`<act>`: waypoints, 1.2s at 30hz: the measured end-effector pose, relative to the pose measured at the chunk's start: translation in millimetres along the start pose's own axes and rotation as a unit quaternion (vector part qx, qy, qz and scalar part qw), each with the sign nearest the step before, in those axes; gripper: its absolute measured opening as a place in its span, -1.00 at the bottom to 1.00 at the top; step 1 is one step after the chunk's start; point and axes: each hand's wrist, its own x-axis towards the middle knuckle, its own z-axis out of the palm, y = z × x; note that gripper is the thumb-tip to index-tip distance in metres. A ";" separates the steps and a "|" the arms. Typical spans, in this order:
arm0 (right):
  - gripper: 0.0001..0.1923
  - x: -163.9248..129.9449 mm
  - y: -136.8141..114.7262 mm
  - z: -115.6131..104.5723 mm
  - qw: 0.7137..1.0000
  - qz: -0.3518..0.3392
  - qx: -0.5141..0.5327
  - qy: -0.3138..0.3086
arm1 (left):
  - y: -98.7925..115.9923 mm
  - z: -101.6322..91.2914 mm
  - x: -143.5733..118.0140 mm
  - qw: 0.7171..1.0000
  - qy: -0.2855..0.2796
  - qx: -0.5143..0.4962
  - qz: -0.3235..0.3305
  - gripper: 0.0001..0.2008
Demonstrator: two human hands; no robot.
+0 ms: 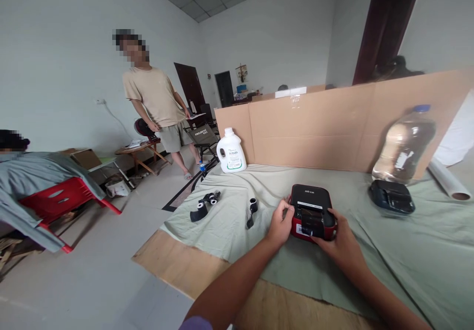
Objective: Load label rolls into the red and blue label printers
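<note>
Red-and-black label printer [311, 213] sits on the green cloth [229, 221] covering the tabletop, near its front edge. Left hand [280, 224] clamps the printer's left side; right hand [342, 241] grips the right front corner, thumb on the black front flap. Risk: cloth is loose and wrinkled, so a hard press could slide the printer toward the bare plywood edge [185, 271]. Two black ribbon rolls [204, 206] and a smaller black part [252, 210] lie just left; a sweeping elbow could knock them off.
</note>
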 end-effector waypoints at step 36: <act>-0.58 80.9 -25.3 -47.9 0.998 -0.014 -0.020 -0.056 | -7.0 0.1 0.2 0.998 0.015 -0.021 0.061 -0.77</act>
